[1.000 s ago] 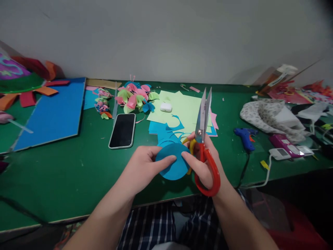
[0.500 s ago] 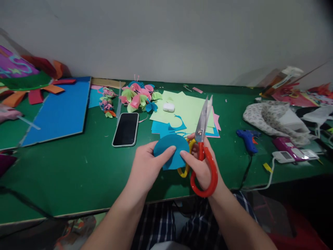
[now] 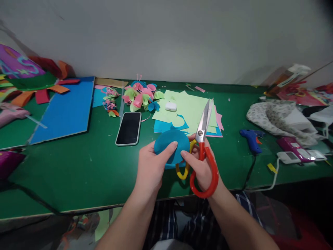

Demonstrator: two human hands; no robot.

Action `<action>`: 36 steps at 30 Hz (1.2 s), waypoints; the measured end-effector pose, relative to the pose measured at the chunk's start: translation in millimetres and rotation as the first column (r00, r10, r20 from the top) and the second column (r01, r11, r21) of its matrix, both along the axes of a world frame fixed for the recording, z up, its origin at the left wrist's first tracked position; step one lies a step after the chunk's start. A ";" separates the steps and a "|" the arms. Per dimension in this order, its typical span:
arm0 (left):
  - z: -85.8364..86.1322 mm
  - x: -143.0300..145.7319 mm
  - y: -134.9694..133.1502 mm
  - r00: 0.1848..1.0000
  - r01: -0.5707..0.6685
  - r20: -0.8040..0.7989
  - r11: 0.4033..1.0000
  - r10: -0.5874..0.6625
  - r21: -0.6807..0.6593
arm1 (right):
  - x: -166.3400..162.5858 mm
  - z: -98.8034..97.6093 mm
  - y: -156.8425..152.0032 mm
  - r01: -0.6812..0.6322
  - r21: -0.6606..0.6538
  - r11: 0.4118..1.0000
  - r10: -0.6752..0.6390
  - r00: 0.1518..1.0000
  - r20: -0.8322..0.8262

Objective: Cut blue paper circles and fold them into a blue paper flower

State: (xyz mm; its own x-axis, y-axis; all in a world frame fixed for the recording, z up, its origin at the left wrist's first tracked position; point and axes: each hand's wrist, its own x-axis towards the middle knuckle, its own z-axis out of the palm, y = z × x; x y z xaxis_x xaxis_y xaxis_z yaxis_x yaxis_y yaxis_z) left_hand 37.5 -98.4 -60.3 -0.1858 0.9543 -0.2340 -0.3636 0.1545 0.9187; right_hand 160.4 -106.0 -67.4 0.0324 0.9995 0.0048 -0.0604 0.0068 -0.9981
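Note:
My left hand [image 3: 153, 168] pinches a blue paper circle [image 3: 170, 144] above the front of the green table [image 3: 78, 170], thumb on top. My right hand [image 3: 201, 170] grips red-and-yellow scissors [image 3: 204, 152] by the handles, blades closed and pointing up and away. Its fingertips also touch the circle's right edge. The circle looks bent, with a flap showing below it. Behind the hands lies a stack of light green, blue and pink paper sheets [image 3: 187, 111] with cut-out scraps.
A black phone [image 3: 129, 128] lies left of the hands. Paper flowers [image 3: 142, 95] and a white earbud case [image 3: 171, 106] sit behind. A blue board [image 3: 66, 111] lies at left. A blue glue gun [image 3: 251, 139], patterned cloth [image 3: 275, 116] and small devices are at right.
The blue circle has been raised and bent between both hands. The scissors tilted slightly to the right. The view shifted a little to the left.

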 end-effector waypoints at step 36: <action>-31.2 -39.4 73.0 0.943 0.303 -0.098 0.942 -0.319 -0.147 | 89.0 -29.1 62.4 0.143 0.048 0.989 -0.091 0.310 0.947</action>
